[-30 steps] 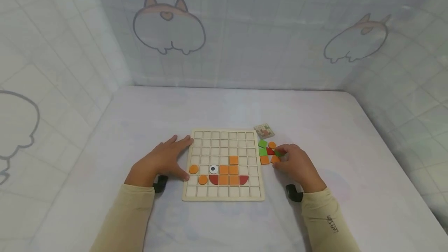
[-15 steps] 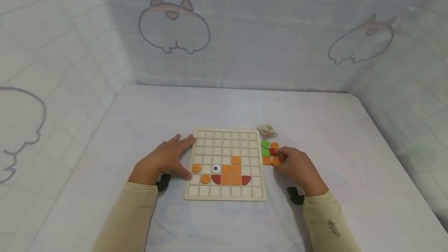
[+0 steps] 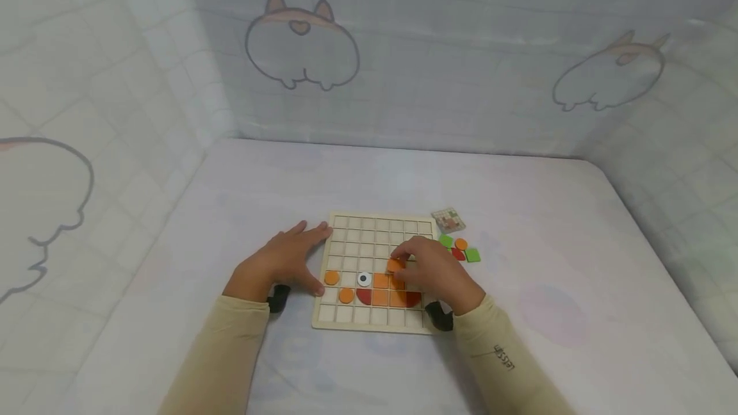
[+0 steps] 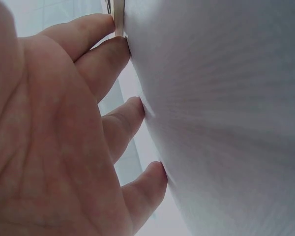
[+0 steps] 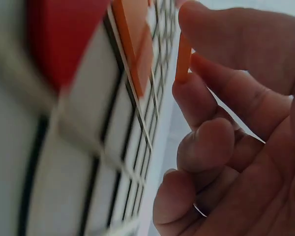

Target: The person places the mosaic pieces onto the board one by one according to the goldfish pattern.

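The right hand (image 3: 435,272) is pinching an orange piece (image 5: 183,59) between thumb and fingertips, and that piece is hanging just above the grid board (image 3: 373,223), roughly level with it, over the area of the orange squares (image 3: 380,281); its outline is not showing well enough to name. The left hand (image 3: 282,259) is lying wide, fingers apart, bracing the board's left edge, which is probably helping to stop it sliding on the counter (image 3: 369,178). Doing this placement well is likely calling for lining the edges up with one cell, lowering the piece flat, then pressing lightly before letting go. The curled lower fingers are staying the main worry: they could be nudging the orange squares or a red half-round (image 3: 364,298) out of line.
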Available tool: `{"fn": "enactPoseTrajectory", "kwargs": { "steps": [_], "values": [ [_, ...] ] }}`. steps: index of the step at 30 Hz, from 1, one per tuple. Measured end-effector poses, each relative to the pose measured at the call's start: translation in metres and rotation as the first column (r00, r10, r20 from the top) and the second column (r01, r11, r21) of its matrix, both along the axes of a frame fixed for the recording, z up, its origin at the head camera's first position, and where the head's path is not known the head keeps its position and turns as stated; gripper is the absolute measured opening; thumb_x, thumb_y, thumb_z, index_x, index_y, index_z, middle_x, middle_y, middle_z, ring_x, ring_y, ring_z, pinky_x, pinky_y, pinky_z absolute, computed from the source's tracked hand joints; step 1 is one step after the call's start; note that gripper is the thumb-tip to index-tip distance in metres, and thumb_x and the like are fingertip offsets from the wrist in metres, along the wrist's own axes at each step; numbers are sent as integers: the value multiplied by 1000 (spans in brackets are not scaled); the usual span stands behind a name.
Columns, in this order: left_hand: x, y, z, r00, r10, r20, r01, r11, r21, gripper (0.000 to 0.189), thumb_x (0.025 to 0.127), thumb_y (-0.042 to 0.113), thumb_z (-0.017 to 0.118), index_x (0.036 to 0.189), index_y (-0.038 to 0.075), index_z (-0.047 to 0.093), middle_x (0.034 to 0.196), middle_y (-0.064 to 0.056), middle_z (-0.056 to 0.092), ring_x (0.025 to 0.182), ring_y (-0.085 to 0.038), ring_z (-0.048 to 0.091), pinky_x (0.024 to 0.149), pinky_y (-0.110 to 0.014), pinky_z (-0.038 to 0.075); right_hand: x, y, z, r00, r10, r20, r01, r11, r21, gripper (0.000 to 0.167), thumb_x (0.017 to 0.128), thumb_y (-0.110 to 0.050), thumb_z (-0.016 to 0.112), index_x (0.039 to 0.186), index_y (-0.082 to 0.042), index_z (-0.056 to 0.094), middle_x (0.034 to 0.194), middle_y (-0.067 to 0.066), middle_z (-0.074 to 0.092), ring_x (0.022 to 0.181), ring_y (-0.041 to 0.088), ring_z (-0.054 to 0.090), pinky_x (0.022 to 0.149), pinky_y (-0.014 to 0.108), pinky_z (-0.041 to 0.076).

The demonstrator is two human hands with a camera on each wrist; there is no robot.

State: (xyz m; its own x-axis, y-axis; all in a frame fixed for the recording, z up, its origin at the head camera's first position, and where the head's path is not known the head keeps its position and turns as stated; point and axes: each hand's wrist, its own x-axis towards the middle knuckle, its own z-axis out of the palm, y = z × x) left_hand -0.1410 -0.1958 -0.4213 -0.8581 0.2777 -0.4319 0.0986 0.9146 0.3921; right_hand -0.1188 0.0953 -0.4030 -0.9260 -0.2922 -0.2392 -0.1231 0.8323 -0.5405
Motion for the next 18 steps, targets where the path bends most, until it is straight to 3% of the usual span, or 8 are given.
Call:
{"fn": "enactPoseTrajectory", "kwargs": {
  "steps": [5,11,18],
  "values": [
    [-1,2,1,1000,9,10,-9,1000,-23,124,61,48,96,162,30,27,171,0,20,158,-39,8,122,-70,15,-7,-13,-7,997,81,-8,-81,997,13,27,88,-21,79,114,-16,76,115,0,69,102,19,59,97,39,53],
    [-2,5,4,1000,24,12,-24,1000,-7,126,59,46,97,162,31,26,171,1,18,158,-39,6,123,-68,12,-12,-16,-8,995,95,-3,-95,995,28,27,88,-20,79,114,-16,76,115,0,69,100,19,58,97,39,52],
    [-1,2,1,999,29,19,-29,999,-18,125,59,47,97,162,30,27,171,-2,20,158,-39,8,122,-69,14,-9,-19,-6,993,121,13,-121,993,7,29,90,-19,75,119,-16,75,124,-1,67,109,19,58,103,39,51]
  ]
}}
